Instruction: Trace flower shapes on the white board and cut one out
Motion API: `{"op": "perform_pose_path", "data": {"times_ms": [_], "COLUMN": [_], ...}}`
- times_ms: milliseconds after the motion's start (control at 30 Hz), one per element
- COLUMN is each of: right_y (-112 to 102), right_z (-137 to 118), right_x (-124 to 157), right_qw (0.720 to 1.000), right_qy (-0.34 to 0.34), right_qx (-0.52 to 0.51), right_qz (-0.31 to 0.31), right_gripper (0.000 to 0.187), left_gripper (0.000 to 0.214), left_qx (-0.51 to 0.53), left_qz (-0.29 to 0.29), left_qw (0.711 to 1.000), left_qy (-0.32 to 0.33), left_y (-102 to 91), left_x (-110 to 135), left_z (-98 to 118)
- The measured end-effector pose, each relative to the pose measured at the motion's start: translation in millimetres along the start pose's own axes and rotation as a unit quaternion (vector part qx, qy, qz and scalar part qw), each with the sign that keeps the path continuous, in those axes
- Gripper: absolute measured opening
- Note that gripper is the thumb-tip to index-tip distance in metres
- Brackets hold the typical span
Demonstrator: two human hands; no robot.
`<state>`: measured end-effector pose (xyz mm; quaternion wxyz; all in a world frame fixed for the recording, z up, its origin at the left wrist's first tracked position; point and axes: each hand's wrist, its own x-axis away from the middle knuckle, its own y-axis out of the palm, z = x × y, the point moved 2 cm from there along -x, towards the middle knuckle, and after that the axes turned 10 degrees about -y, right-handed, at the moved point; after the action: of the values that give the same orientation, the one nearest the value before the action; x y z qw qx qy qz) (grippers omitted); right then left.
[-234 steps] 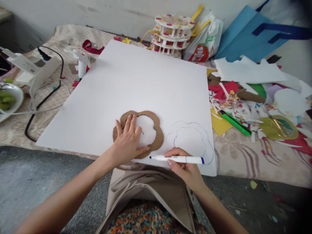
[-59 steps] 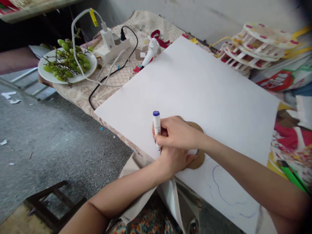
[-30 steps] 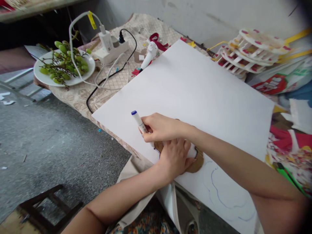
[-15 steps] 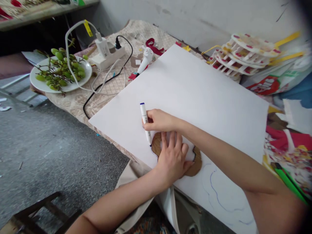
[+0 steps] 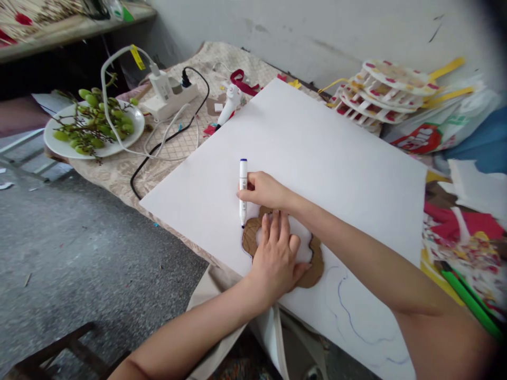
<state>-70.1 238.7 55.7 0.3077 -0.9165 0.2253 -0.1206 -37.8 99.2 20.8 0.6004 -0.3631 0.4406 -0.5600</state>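
In my right hand (image 5: 263, 190) is a white marker (image 5: 243, 184) with a blue end cap, held nearly upright. Its dark tip meets the white board (image 5: 336, 137) at the left edge of a brown cardboard ring (image 5: 316, 264) with a scalloped outline. Pressing flat on that ring is my left hand (image 5: 277, 253), fingers stretched out and covering part of its middle. A blue line runs along the ring's left edge. Wavy blue lines (image 5: 350, 311) also show on the board to the right of the ring, partly behind my right forearm.
A plate of green grapes (image 5: 93, 124), a power strip (image 5: 170, 103) with cables, and a white glue gun (image 5: 229, 105) lie beyond the board. Tiered white racks (image 5: 392, 89) and a plastic bag (image 5: 439, 126) stand at right, near a green-handled cutter (image 5: 467, 298).
The marker tip has moved up along the ring's left edge, and the marker stands more upright. More of the ring's upper edge shows. My left hand still presses on it.
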Motion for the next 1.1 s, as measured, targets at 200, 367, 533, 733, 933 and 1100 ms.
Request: {"op": "perform_pose_path", "data": {"times_ms": [200,367,533,733,933,1100], "right_y": [-4.6,-9.8,-16.5,-26.6,-28.6,-28.5], "right_z": [5.9,11.0,18.4,19.5,15.4,21.3], "right_x": [4.0,7.7,12.0,17.8,11.8,4.6], "right_qw": [0.999,0.996,0.992,0.994,0.997,0.998], "right_qy": [0.027,0.036,0.042,0.047,0.042,0.033], "right_qx": [-0.018,-0.030,-0.035,-0.002,0.019,0.020], "right_qz": [0.036,0.072,0.111,0.100,0.063,0.055], "right_gripper": [0.009,0.010,0.010,0.008,0.008,0.009], "left_gripper": [0.046,0.046,0.046,0.045,0.045,0.045], "left_qx": [0.019,0.025,0.026,0.020,0.019,0.018], "left_qz": [-0.003,-0.008,-0.012,-0.023,-0.020,-0.017], "left_qw": [1.000,1.000,1.000,1.000,1.000,1.000], "left_qy": [-0.002,0.000,-0.001,0.001,0.001,0.006], "left_y": [1.9,1.8,1.1,-2.1,-3.2,-3.2], "left_x": [0.8,-0.5,-0.7,-1.4,-1.5,-1.7], "left_z": [-0.2,-0.8,-0.9,-0.3,-0.6,-0.2]}}
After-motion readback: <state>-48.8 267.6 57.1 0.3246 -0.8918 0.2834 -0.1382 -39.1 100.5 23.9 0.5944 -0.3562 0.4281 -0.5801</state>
